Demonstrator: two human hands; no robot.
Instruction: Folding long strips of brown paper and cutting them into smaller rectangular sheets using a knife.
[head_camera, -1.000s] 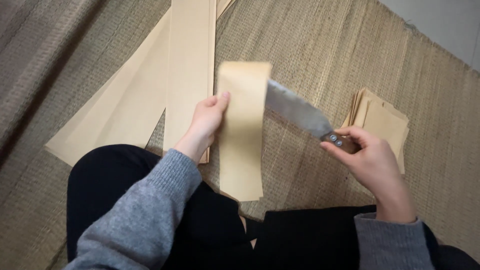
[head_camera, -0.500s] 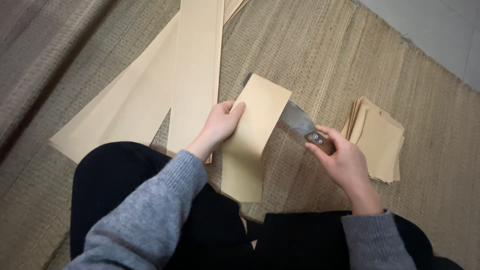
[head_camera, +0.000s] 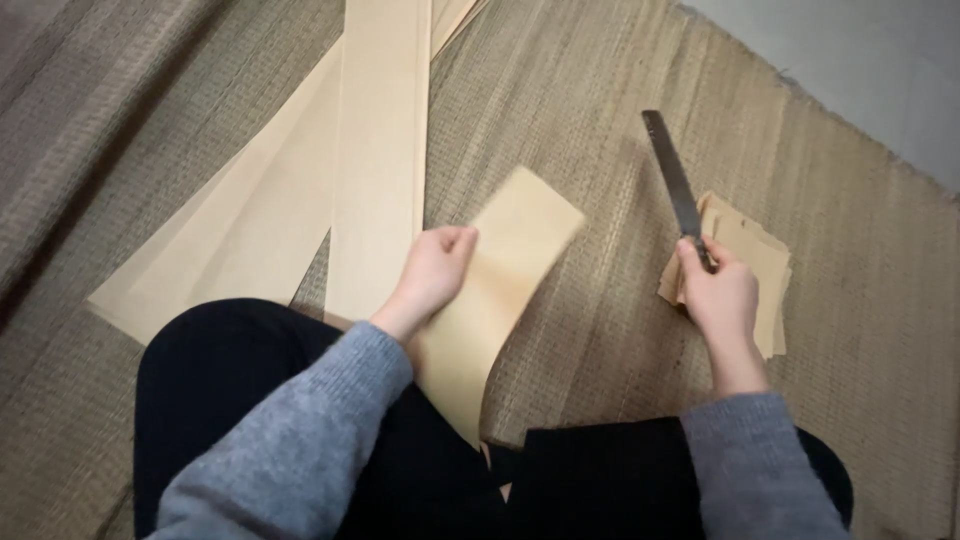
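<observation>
**Paper strip in left hand, knife lifted clear in right**

Head view: a tan paper strip (head_camera: 487, 300) is held by the left hand (head_camera: 432, 275), fingers curled and pinched onto its left edge. The strip is bowed, upper end blurred and off the floor, lower end running down between the black-clad knees. A long flat knife (head_camera: 673, 180) is gripped at the handle by the right hand (head_camera: 720, 292), fingers wrapped tight, blade pointed away from the body and well apart from the strip. Just behind that hand a small stack of cut paper pieces (head_camera: 755, 265) is seen on the woven mat (head_camera: 580, 120). Long uncut paper sheets (head_camera: 330, 200) are laid on the mat left of the left hand, overlapping each other.

Judgement for a clean cut: the strip should be flattened or folded sharply first, since a bowed sheet tears unevenly. The blade is best run inside a crease, edge away from the left fingers, with the strip held taut near the cut line.
</observation>
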